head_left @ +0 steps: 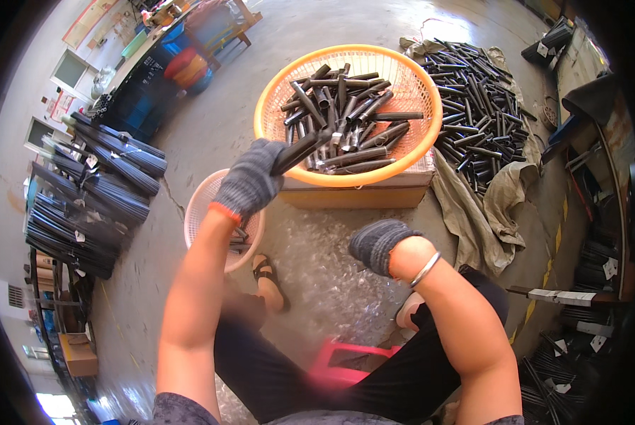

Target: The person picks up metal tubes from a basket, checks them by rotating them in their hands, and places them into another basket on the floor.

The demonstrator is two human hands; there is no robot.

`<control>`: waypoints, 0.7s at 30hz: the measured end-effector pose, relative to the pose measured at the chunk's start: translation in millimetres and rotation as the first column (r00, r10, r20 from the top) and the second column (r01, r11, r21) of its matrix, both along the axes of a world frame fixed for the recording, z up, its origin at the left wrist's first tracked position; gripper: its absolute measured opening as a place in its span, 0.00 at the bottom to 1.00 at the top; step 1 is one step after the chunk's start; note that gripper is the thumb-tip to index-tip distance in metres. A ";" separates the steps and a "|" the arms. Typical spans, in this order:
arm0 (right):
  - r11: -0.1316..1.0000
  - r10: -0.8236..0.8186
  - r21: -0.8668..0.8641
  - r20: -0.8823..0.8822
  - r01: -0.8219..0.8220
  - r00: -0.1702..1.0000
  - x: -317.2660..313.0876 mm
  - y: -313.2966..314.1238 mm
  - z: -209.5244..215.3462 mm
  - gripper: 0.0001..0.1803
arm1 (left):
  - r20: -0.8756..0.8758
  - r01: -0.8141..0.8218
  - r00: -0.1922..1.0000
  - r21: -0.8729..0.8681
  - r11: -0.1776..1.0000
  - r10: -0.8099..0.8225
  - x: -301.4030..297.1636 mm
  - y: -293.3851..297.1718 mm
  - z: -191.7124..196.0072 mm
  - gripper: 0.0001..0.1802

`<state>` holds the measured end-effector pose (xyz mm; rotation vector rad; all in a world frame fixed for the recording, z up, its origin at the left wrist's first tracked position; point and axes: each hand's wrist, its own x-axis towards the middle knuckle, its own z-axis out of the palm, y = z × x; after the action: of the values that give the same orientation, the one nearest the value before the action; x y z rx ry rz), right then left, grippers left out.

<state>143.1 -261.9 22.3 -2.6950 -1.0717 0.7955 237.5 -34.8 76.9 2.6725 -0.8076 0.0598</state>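
My left hand [250, 183], in a grey knit glove, was closed tight around one dark metal tube [299, 150], held out over the near rim of the orange basket [346, 180] with the far end of the tube poking toward the pile of tubes [349, 117] inside. My right hand [377, 242], gloved too, was curled in a loose fist near my knee, and honestly I couldn't tell if anything was in it. The basket sat on a cardboard box [353, 195], with a smaller pink basket [204, 205] on the floor just beside my left arm. Off to the right was a big heap of loose tubes [480, 106] on sacking. My worry: knit gloves on smooth metal, so the tube could slide out, and a knock on that rim might tip the basket off the box.
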 end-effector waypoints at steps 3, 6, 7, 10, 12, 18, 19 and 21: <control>0.997 -0.023 0.076 -0.044 0.026 0.999 8.0 -8.3 -18.2 0.18 | 0.038 -0.076 0.996 -0.057 0.995 0.078 -45.9 41.9 -3.2 0.19; 0.988 -0.156 0.003 0.007 0.156 0.988 15.6 -25.1 -14.0 0.18 | -0.090 -0.186 0.980 -0.121 0.975 0.176 -72.3 66.1 -23.4 0.14; 0.962 -0.273 -0.009 -0.110 0.274 0.956 20.4 -33.5 -15.0 0.14 | -0.097 -0.178 0.981 -0.091 0.980 0.169 -77.2 72.6 -27.3 0.13; 0.678 -0.672 0.217 -0.203 0.702 0.712 22.4 -85.7 -51.8 0.15 | -0.122 -0.079 0.990 -0.055 0.995 0.072 -75.6 66.8 -27.3 0.17; 0.226 -0.799 0.306 -0.485 0.925 0.356 26.0 -83.6 -52.4 0.15 | -0.080 -0.077 0.994 -0.010 0.997 0.075 -78.0 76.3 -31.8 0.16; -0.614 -0.484 0.236 -0.866 0.753 -0.123 76.7 -130.5 -121.1 0.11 | -0.008 -0.017 1.000 -0.019 1.000 0.017 -82.8 73.2 -30.0 0.11; -0.569 -0.513 0.253 -0.853 0.783 -0.097 88.1 -135.7 -132.7 0.12 | -0.007 -0.023 1.000 -0.004 1.000 0.023 -82.8 75.6 -33.3 0.11; -0.599 -0.449 0.222 -0.889 0.770 -0.092 92.3 -125.3 -139.0 0.13 | -0.012 -0.038 0.999 0.042 0.998 0.039 -85.0 79.5 -34.4 0.11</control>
<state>235.4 -387.2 -116.7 -1.2227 0.8067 0.0270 152.5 44.7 42.6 2.7247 -0.7613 0.0360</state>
